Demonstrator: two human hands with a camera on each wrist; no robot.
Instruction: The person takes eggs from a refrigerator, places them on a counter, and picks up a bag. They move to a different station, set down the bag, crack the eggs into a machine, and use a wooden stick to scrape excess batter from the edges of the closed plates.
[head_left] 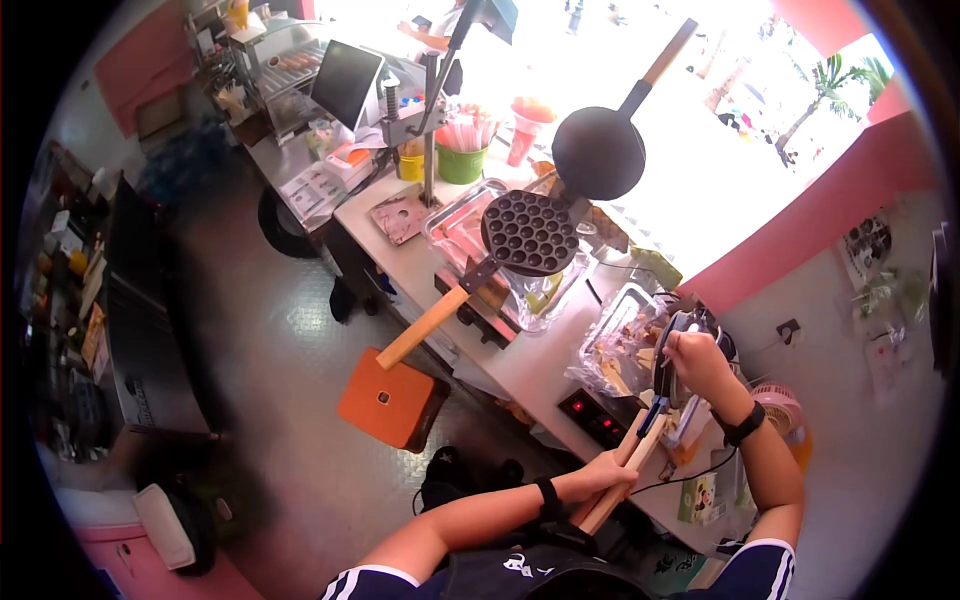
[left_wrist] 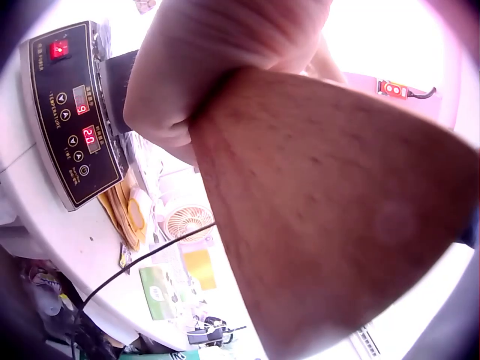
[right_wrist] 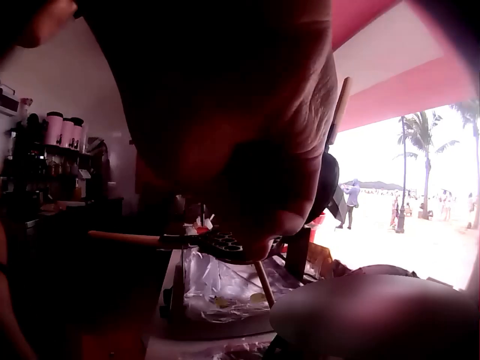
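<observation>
My left hand (head_left: 605, 474) grips the wooden handles (head_left: 632, 462) of a dark waffle iron (head_left: 662, 372), which stands edge-on in the head view. One broad handle end fills much of the left wrist view, under the curled fingers. Over that iron's plates is my right hand (head_left: 700, 362), its fingers curled. A thin wooden stick (right_wrist: 264, 283) pokes out below them in the right wrist view; its other end is hidden by the hand. Farther left, a second waffle iron lies open, its round-hollowed plate (head_left: 530, 232) uncovered and its smooth lid (head_left: 598, 153) tipped back.
A control box (left_wrist: 75, 112) with red digits sits beside the iron at the counter's front. Plastic-lined trays (head_left: 610, 340) stand behind. The open iron's wooden handle (head_left: 425, 325) juts past the counter edge over an orange stool (head_left: 385, 400). A black cord (left_wrist: 142, 259) crosses near a small fan (left_wrist: 187, 223).
</observation>
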